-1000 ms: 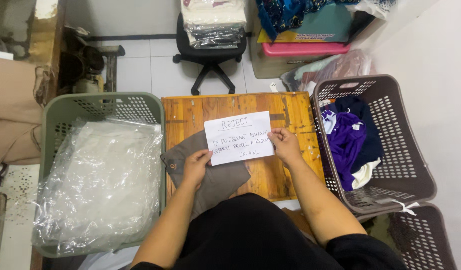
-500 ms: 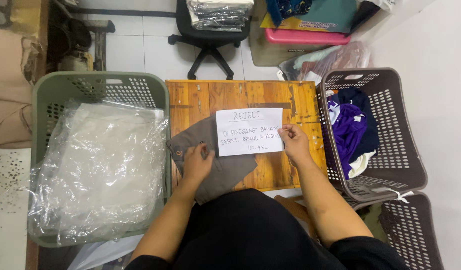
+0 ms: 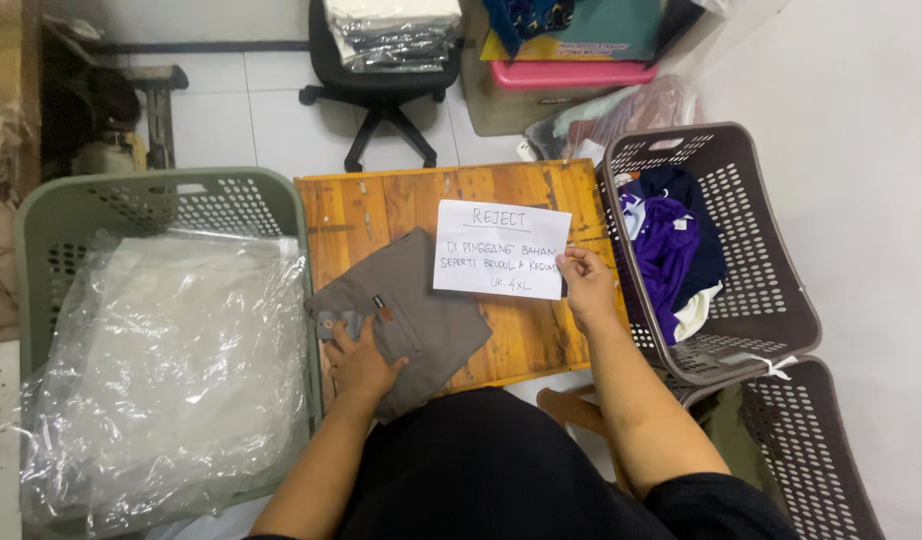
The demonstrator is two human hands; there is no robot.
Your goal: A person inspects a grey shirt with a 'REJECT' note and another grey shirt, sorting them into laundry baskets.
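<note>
right hand [image 3: 588,290] pinches paper note [image 3: 501,249]

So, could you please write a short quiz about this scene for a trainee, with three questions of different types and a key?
1. True or false: the left hand rests on the folded grey garment on the wooden table.
2. Which thing does the right hand hold? A) a pair of scissors B) a white paper with handwriting C) a purple cloth
3. Fill in: the green basket on the person's left contains clear ______.

Key
1. True.
2. B; the fingers pinch its right edge, and the paper lies over the table and partly over the garment.
3. Plastic bags.
</note>
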